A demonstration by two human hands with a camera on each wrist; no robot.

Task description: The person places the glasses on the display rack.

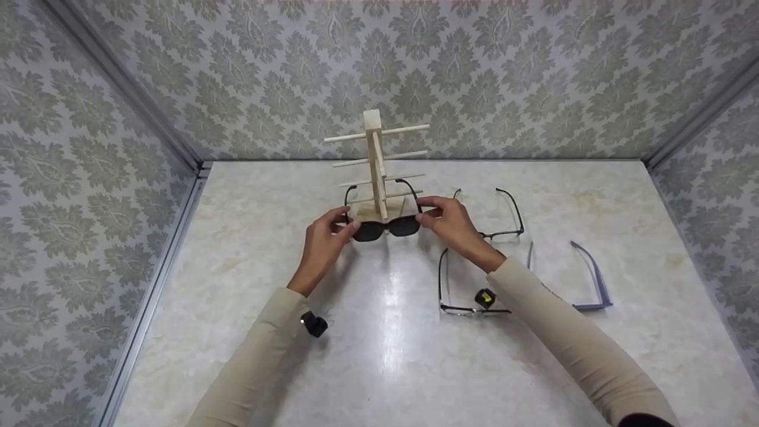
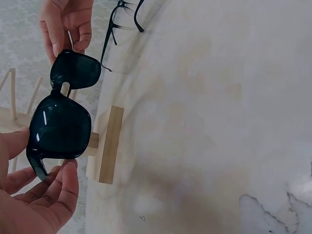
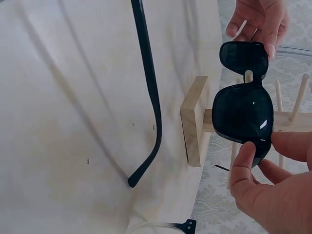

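While both hands hold a pair of black sunglasses with dark lenses (image 1: 369, 232) in front of a pale wooden display stand with round pegs (image 1: 372, 121), the open temples point away from the person, one on each side of the post. The left hand (image 1: 326, 240) pinches the frame at its left corner, thumb to the front and fingers behind; the right hand (image 1: 453, 222) pinches the opposite corner likewise. One peg's rounded tip (image 3: 248, 76) shows at the bridge, low on the stand; whether it bears the weight cannot be told. On the pale marbled surface (image 1: 267, 225), to the right, lie black-framed clear glasses (image 1: 522, 222) near the right hand, a second black-framed pair (image 1: 440, 279) closer to the person, and blue-grey glasses with thick temples (image 1: 600, 284) farthest right, partly behind the beige right sleeve (image 1: 569, 332).
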